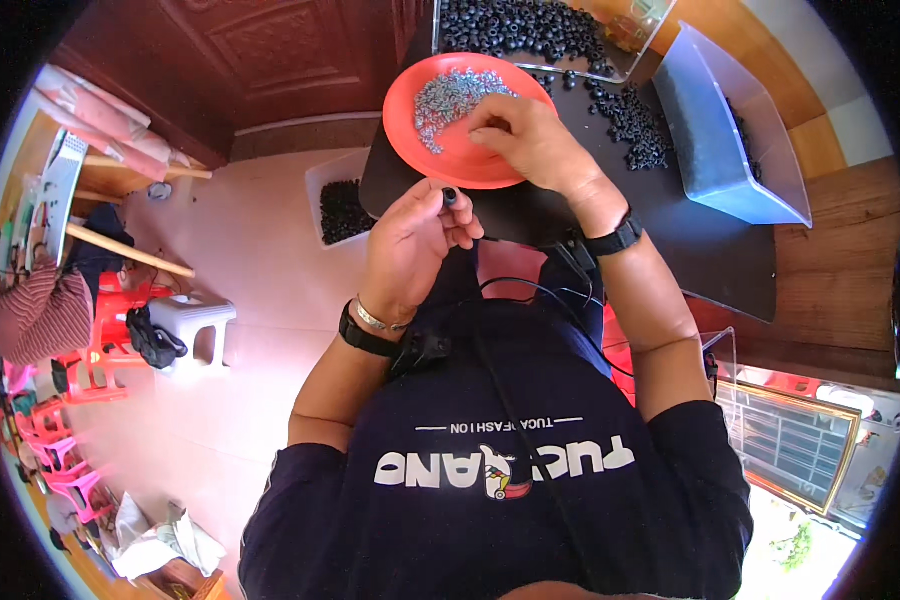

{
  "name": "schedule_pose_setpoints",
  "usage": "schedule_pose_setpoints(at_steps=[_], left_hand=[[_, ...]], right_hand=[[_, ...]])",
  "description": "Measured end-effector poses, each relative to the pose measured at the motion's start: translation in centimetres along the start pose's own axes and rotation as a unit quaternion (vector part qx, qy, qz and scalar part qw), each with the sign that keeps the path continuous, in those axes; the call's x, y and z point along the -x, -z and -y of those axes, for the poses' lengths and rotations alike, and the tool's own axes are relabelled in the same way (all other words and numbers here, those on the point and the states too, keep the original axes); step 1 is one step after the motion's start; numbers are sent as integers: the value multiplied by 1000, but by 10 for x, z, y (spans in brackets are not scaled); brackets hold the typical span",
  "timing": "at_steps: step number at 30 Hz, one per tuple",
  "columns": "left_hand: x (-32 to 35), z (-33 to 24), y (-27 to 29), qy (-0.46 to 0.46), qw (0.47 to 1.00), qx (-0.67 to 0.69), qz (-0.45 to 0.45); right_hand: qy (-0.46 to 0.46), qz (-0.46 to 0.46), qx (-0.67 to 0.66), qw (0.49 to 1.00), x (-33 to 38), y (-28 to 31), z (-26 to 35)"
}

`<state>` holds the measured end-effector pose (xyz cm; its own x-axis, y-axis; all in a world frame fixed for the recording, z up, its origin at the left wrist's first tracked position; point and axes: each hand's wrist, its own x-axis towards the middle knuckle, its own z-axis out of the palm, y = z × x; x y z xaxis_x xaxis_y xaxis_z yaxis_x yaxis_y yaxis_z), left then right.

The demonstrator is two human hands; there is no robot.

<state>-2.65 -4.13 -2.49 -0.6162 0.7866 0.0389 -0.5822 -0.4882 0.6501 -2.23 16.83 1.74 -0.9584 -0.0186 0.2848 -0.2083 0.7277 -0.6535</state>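
My left hand (410,240) is closed in front of the red plate (397,115). Between its thumb and fingers sits a small round black plastic piece (449,197), end facing up. Over the plate's right part, my right hand (542,148) bends down with thumb and fingertips pinched together. Whatever those fingertips may hold is too small or hidden to make out. A heap of small silvery metal parts (455,98) covers the plate's far and left area, just beside the right fingertips.
The plate stands on a dark table (710,255). Loose black pieces (630,125) lie right of it, near a tilted translucent bin (715,150). A clear tray (530,30) of black pieces is behind. Lower left, another box (342,210) holds black pieces. A cable (540,285) crosses my lap.
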Motion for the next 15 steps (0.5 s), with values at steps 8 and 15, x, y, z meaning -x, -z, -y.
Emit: schedule_pose_setpoints(at_steps=[8, 15], left_hand=[[-11, -1, -18, 6, 999, 7, 37], [-21, -4, -32, 0, 999, -24, 36]], right_hand=[[-141, 15, -408, 902, 25, 22, 18], [-105, -33, -434, 894, 43, 26, 37]])
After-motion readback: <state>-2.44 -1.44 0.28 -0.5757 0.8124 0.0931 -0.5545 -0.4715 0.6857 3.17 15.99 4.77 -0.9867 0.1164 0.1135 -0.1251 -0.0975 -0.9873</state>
